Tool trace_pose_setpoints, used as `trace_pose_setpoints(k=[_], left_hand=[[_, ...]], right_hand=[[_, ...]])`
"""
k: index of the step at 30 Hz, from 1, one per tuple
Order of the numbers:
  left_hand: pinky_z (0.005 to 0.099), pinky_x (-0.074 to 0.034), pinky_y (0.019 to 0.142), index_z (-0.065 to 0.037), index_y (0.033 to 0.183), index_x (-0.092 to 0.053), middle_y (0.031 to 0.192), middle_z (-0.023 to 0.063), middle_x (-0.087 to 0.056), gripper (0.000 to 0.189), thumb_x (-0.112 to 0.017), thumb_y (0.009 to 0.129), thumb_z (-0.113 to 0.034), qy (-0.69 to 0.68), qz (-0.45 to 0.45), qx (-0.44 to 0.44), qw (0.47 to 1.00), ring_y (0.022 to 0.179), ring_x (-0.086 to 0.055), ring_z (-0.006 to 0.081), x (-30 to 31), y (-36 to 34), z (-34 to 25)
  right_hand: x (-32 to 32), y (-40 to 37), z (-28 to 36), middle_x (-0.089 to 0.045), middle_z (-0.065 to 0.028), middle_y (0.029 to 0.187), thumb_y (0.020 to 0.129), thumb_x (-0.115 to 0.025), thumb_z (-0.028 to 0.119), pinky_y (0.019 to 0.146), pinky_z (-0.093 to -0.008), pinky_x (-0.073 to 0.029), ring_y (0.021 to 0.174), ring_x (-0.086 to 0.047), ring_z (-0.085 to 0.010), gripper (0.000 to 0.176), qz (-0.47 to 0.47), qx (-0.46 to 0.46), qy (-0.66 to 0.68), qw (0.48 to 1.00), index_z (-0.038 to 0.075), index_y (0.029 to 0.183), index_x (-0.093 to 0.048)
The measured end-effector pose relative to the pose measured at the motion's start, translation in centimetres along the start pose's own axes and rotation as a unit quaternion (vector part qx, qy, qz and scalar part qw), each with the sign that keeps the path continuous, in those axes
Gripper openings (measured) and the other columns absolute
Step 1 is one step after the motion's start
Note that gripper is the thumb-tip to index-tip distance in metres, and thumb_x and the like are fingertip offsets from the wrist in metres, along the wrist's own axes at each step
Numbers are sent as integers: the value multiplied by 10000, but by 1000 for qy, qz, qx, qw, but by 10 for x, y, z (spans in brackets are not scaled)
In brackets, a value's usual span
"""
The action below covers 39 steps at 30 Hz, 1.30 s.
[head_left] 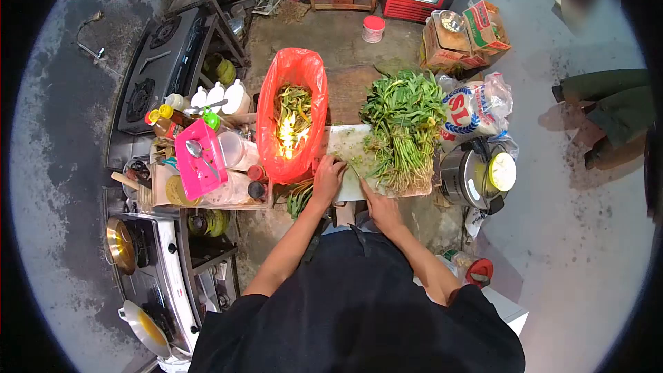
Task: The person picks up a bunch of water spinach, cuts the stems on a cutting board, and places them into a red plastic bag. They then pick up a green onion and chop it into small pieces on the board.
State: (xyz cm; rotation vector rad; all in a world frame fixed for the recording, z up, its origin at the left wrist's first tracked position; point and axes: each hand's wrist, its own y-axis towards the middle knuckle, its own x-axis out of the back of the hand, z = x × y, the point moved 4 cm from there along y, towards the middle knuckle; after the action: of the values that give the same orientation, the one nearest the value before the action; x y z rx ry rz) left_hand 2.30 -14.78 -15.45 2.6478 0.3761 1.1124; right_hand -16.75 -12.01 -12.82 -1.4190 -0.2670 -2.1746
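My left hand (329, 178) rests at the near left of a white cutting board (347, 139), its fingers closed on thin green stems (338, 158). At the near side of the board, my right hand (382, 208) is closed around a knife (355, 172), whose blade angles up and left toward the stems. The knife's handle is hidden in the hand. A large bunch of leafy greens (404, 135) lies on the right of the board, leaves away from me and roots toward me. Left of the board, a red plastic bag (313, 72) stands open with greens (295, 107) inside.
A pink tray (200, 166) with a spoon, bottles and jars crowd the left. A pressure cooker (461, 176) and a printed sack (469, 114) stand right. Stoves (155, 262) line the left side. A person's legs (608, 100) show at far right.
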Motion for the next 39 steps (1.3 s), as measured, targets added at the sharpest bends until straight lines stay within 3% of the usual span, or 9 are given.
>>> trace_pose_setpoints(k=[7, 16, 23, 29, 32, 34, 39], left_hand=[[392, -503, 807, 0, 944, -745, 909, 124, -632, 157, -736, 807, -76, -8, -8, -9, 1000, 906, -610, 304, 3, -1, -1], [393, -506, 825, -7, 939, -738, 938, 128, -649, 154, -745, 791, -47, -16, -15, -11, 1000, 921, -615, 313, 2, -2, 1], [395, -499, 830, 8, 941, -716, 949, 124, -631, 158, -743, 795, -46, -5, -19, -20, 1000, 937, -605, 311, 1, -4, 3], [401, -494, 814, 18, 950, -711, 930, 131, -610, 152, -729, 806, -30, -15, -11, -49, 999, 914, -595, 313, 2, -4, 0], [407, -489, 837, 20, 971, -707, 959, 144, -599, 167, -717, 816, -40, -1, 8, -51, 999, 943, -582, 323, 2, -5, 1], [407, -487, 861, 21, 983, -702, 988, 148, -597, 176, -710, 823, -51, 8, 15, -46, 999, 970, -574, 329, 3, -4, -2], [406, -487, 871, 22, 1013, -708, 993, 150, -601, 201, -702, 820, -36, 4, 18, -52, 998, 978, -575, 330, 5, -5, -1]], right_hand=[[-6, 4, -2, -687, -208, 824, 951, -551, 164, 671, -540, -543, 718, -671, -418, 703, 57, -27, -20, 998, 287, 1579, -259], [-24, 21, -6, -674, -220, 764, 945, -542, 125, 630, -545, -535, 686, -665, -431, 721, 20, -6, -12, 1000, 301, 1582, -252], [-15, 12, -2, -664, -222, 736, 952, -535, 129, 635, -555, -529, 672, -661, -431, 703, 50, -20, -29, 998, 299, 1578, -263], [-27, 26, -8, -667, -224, 744, 956, -510, 131, 641, -550, -534, 669, -662, -431, 691, 8, 3, -9, 1000, 286, 1580, -257], [-26, 19, -5, -689, -215, 771, 884, -531, 79, 614, -535, -550, 655, -681, -406, 779, -3, 5, -29, 1000, 282, 1584, -256], [-16, 8, -5, -686, -225, 826, 958, -499, 134, 648, -554, -536, 701, -667, -434, 673, 34, -13, -35, 999, 291, 1573, -274], [-12, 9, -8, -690, -219, 850, 974, -492, 147, 659, -552, -539, 714, -670, -429, 651, 20, -14, -16, 1000, 292, 1571, -278]])
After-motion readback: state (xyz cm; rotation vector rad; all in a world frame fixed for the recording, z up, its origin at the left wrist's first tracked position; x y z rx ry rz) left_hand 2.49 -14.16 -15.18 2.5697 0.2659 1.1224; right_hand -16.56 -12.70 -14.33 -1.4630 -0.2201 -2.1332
